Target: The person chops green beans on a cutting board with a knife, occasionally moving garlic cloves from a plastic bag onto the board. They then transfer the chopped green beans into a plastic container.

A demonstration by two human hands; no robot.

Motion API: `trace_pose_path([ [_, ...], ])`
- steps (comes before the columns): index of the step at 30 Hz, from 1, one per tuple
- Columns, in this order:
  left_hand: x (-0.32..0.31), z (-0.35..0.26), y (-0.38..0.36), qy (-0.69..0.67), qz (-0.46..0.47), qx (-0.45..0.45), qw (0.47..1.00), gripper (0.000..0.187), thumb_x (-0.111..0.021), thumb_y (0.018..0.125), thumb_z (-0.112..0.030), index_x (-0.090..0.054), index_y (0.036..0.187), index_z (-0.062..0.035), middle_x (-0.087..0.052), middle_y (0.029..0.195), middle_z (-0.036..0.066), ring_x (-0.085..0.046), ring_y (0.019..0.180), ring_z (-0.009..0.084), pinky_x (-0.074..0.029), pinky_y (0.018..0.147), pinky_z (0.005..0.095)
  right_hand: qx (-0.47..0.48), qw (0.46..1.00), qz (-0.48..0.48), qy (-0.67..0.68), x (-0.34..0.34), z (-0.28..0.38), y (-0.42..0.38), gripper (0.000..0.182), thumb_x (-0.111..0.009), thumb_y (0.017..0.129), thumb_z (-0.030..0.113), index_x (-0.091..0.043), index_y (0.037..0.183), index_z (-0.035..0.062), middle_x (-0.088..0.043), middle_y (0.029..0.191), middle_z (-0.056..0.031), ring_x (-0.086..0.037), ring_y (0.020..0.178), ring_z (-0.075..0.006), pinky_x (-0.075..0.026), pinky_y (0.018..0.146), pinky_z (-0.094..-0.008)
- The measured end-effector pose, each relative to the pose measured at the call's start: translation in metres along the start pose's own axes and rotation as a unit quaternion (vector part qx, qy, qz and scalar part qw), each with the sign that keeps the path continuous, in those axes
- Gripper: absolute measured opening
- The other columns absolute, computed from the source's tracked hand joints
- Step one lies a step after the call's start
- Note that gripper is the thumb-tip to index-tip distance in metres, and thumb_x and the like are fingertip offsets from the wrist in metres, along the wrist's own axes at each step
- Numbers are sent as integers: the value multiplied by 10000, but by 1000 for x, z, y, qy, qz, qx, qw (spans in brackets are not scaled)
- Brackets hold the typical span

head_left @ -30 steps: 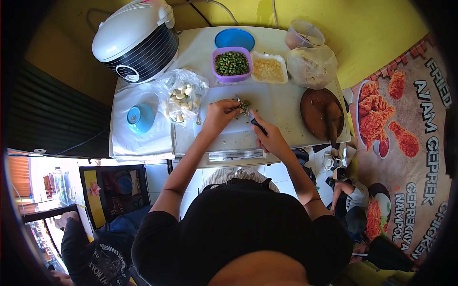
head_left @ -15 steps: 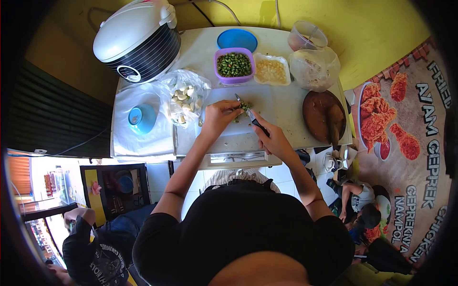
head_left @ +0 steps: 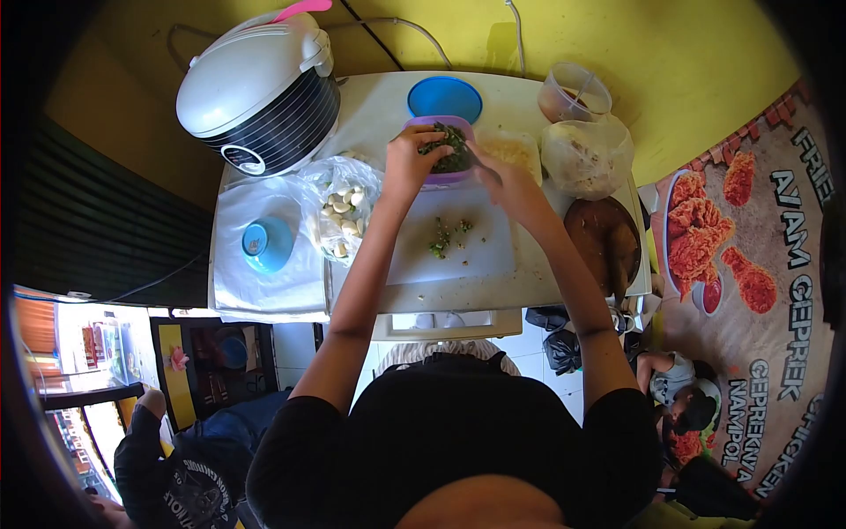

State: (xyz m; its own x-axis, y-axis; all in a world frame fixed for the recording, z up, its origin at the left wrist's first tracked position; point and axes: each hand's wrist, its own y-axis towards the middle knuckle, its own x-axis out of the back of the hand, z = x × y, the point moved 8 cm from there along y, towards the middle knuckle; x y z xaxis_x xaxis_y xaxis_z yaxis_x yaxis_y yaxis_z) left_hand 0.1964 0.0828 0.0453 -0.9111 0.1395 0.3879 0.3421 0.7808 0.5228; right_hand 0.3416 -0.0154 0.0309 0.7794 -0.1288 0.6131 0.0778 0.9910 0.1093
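Note:
My left hand [head_left: 411,163] reaches over a purple container [head_left: 439,182] of chopped green vegetables [head_left: 456,159]. Its thumb and fingers are apart, touching or just above the pieces. At the container's right side, my right hand [head_left: 514,187], blurred by motion, is closed around a knife [head_left: 481,159]; most of the knife is hidden or smeared. Below both hands, a pale cutting board [head_left: 480,260] bears small chopped green pieces [head_left: 441,238]. A white tray of pale chopped pieces [head_left: 507,152] lies partly behind my right hand.
A bag of peeled garlic [head_left: 342,210] and a blue bowl [head_left: 267,244] are left of the board. Behind them stands a rice cooker [head_left: 256,97]. A blue lid [head_left: 445,99] lies at the back. Rightward are a stone mortar [head_left: 592,231], a plastic bag [head_left: 588,159] and a clear tub [head_left: 575,91].
Both hands have moved away from me, from the cutting board to the purple container. The green pieces left on the board are now uncovered. My right hand has kept the knife.

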Motion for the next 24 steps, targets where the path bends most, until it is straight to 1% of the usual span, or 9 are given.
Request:
trace_pose_path([
  [1,-4,0,2,61,17,-35,997,245,-753,768,-91,-716,1000,-24,-708,908,120,-672,770,154,-518,743,274,77,991,-35,-104,3,0,5,442,-526,951,215,-466,1386,255,-555,575,-110,-509,431,-185,-457,493,-326],
  [5,2,0,3,54,-2,-62,997,238,-736,782,-114,-719,1011,-50,-708,899,125,-680,784,194,-510,767,287,77,993,-43,-83,17,-2,10,432,-547,934,223,-494,1360,270,-579,619,-146,-553,478,-232,-475,545,-347],
  [7,-2,17,2,-25,41,39,998,241,-732,787,-120,-718,1021,-62,-707,902,134,-684,782,221,-513,760,293,76,992,-42,-88,20,-4,8,437,-543,936,220,-487,1366,271,-589,622,-137,-562,484,-216,-477,542,-334],
  [10,0,13,3,-32,52,71,996,236,-715,774,-107,-711,1000,-41,-697,902,161,-679,820,289,-525,766,343,24,998,-27,-60,26,1,3,441,-539,939,216,-480,1373,272,-581,625,-128,-549,486,-195,-475,548,-322],
  [14,-2,12,-1,42,76,87,992,188,-680,814,-122,-719,987,-60,-704,870,138,-675,823,292,-523,759,324,4,999,-5,-36,25,10,-10,450,-538,941,206,-472,1381,275,-563,629,-105,-531,490,-165,-473,557,-304],
  [17,-5,8,-4,54,76,34,995,192,-650,849,-174,-718,1003,-83,-707,841,114,-671,830,293,-474,894,386,-9,1000,-2,-15,22,7,-19,461,-539,940,196,-464,1388,278,-543,637,-81,-522,498,-145,-472,567,-294],
  [19,-9,11,-7,116,104,46,987,238,-650,856,-241,-707,1039,-101,-703,905,113,-656,901,281,-346,1028,495,-12,1000,-12,2,22,3,-26,462,-536,943,190,-462,1389,280,-533,631,-65,-519,496,-137,-470,562,-289],
  [22,-7,1,-13,151,67,7,986,287,-651,856,-281,-690,1082,-109,-680,1026,117,-621,1005,274,-246,1068,569,-22,1000,2,7,19,8,-43,461,-534,945,191,-459,1392,274,-514,620,-58,-518,499,-131,-469,562,-280],
  [24,-4,-1,-17,150,68,-3,986,294,-651,857,-290,-690,1082,-105,-663,1074,113,-601,1046,276,-256,1063,567,-27,999,-8,19,15,7,-60,460,-534,947,193,-456,1395,262,-503,609,-53,-515,499,-122,-467,558,-278],
])
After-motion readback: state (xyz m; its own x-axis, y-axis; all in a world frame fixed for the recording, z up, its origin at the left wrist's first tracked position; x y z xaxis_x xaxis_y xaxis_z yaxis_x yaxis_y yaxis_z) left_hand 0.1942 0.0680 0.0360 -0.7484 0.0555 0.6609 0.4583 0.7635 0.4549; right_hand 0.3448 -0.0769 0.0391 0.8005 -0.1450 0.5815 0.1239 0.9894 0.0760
